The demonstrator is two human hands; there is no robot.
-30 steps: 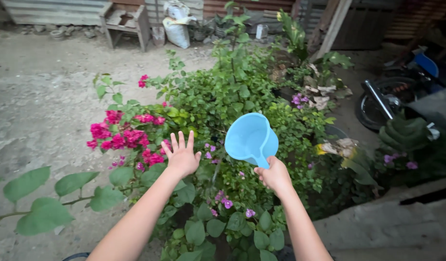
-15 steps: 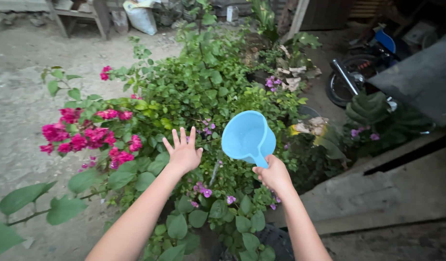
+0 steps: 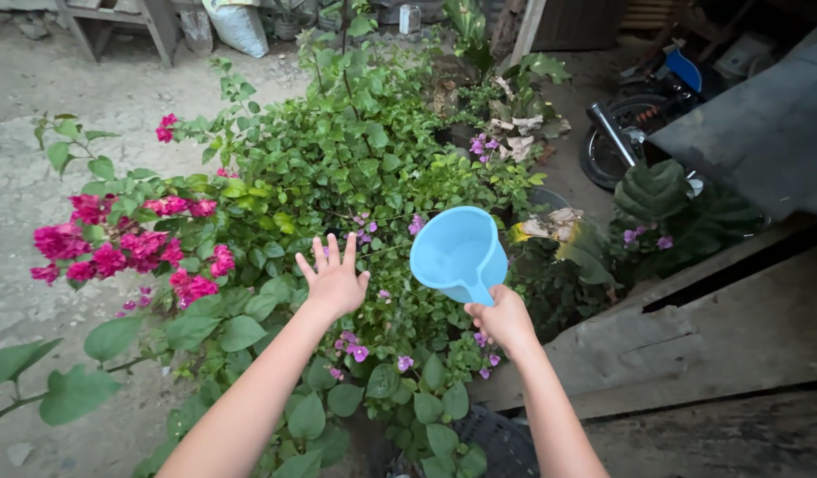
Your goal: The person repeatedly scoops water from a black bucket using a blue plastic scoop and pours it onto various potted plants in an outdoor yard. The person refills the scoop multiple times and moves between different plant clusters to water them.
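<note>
The right hand is gripping the short handle of a light blue plastic water dipper, tipping it over the bougainvillea bush. The left hand is hovering open, fingers spread, just left of it. It looks light, rigid, and probably slippery when wet, so the handle seems the best hold.

Home yard garden, outdoors. Bare dirt ground far left. Dense green shrubs centre, pink flower clusters left, small purple blooms near. Wooden bench and white sack far. Parked motorcycle far right, rough concrete ledge near right.
</note>
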